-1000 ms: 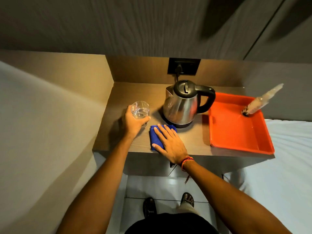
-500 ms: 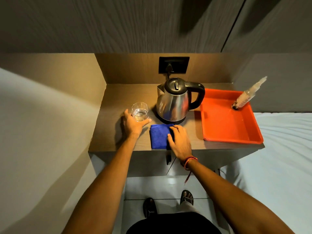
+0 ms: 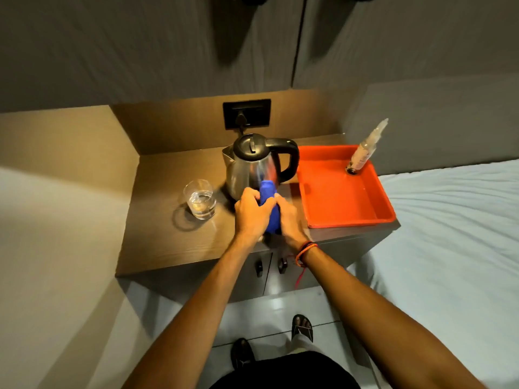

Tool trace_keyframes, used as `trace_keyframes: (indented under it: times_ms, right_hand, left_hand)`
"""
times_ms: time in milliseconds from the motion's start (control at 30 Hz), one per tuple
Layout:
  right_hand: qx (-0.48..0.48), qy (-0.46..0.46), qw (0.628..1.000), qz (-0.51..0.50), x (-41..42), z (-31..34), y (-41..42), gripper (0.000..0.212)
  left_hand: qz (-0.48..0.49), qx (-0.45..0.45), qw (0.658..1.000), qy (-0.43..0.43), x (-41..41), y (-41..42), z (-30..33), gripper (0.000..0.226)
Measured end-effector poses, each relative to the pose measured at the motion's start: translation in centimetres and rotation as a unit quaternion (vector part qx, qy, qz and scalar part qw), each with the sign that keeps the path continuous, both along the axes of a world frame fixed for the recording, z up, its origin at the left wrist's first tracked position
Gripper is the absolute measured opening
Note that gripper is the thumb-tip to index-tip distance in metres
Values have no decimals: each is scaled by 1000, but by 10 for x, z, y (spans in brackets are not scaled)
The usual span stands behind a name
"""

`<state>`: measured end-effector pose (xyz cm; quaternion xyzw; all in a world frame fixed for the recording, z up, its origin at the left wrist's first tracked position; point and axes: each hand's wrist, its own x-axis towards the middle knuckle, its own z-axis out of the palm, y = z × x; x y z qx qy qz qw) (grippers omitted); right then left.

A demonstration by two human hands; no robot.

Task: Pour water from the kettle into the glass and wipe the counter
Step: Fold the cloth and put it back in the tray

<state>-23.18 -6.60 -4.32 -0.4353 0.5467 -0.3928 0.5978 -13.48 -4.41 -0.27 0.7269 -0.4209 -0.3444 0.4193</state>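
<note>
A steel kettle [image 3: 252,164] with a black lid and handle stands at the back of the wooden counter [image 3: 168,242]. Left of it stands a clear glass [image 3: 200,199] with water in its lower part. A blue cloth [image 3: 270,211] is bunched upright between both hands, just in front of the kettle. My left hand [image 3: 251,213] grips the cloth from the left and my right hand [image 3: 289,220] grips it from the right. The lower end of the cloth is hidden by the hands.
An orange tray [image 3: 337,197] sits on the right of the counter with a small bottle [image 3: 365,148] leaning in its far corner. A black wall socket [image 3: 247,113] is behind the kettle. A pale bed [image 3: 455,234] lies to the right. Cabinet doors with knobs [image 3: 271,266] are below.
My left hand has let go of the glass and moved right to the cloth. The cloth has gone from flat on the counter to bunched and held between both hands.
</note>
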Motion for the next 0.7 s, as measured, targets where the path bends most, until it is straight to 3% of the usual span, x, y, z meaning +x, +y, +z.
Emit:
trace_keyframes:
  times_ms: [100, 167, 267, 333, 400, 467, 533, 600, 700]
  right_hand:
    - [51, -136, 989, 8, -37, 31, -20, 36]
    - [49, -90, 995, 3, -72, 45, -35, 38]
    - [-19, 36, 996, -85, -121, 46, -62, 38]
    - [-30, 163, 980, -109, -138, 45, -72, 45]
    - [-9, 279, 959, -56, -147, 39, -77, 50]
    - [23, 376, 925, 39, -149, 30, -75, 49]
    - [17, 451, 884, 124, -150, 26, -73, 43]
    - [4, 492, 857, 149, -147, 28, -69, 41]
    - [-12, 576, 807, 127, -143, 31, -68, 49]
  left_hand:
    - [-3, -62, 993, 101, -26, -17, 26, 17]
    - [-18, -60, 986, 157, -45, -31, 33, 19]
    - [-41, -8, 988, 152, -75, -53, 26, 22]
    - [-59, 41, 994, 81, -95, -64, 17, 26]
    - [-105, 90, 989, -50, -111, -70, 8, 30]
    - [-164, 106, 959, -206, -119, -71, -2, 36]
    - [-188, 94, 923, -323, -122, -73, -11, 27]
    - [-199, 76, 903, -373, -121, -68, -13, 29]
    - [-192, 33, 914, -357, -106, -61, -13, 33]
